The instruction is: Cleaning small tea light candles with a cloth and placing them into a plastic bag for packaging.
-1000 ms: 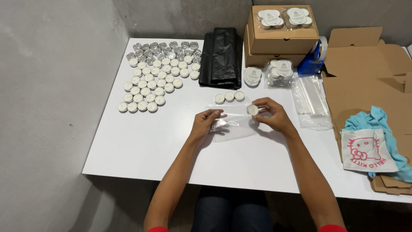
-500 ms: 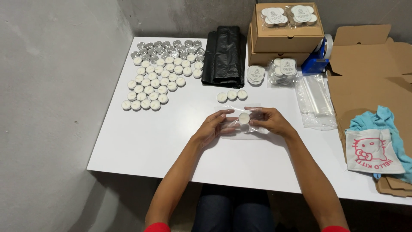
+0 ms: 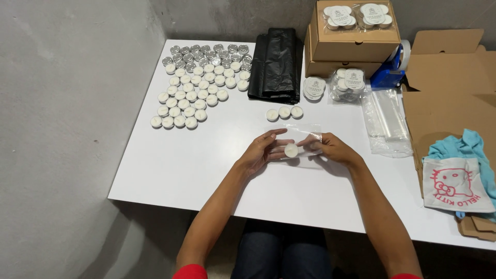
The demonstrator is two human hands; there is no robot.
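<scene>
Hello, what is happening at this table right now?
A person seated at a white table holds a small white tealight candle between both hands. The left hand and right hand also grip a clear plastic bag, and the candle sits at it. Three more tealights wait just behind. Many more tealights lie in rows at the far left, and filled packs sit by cardboard boxes.
</scene>
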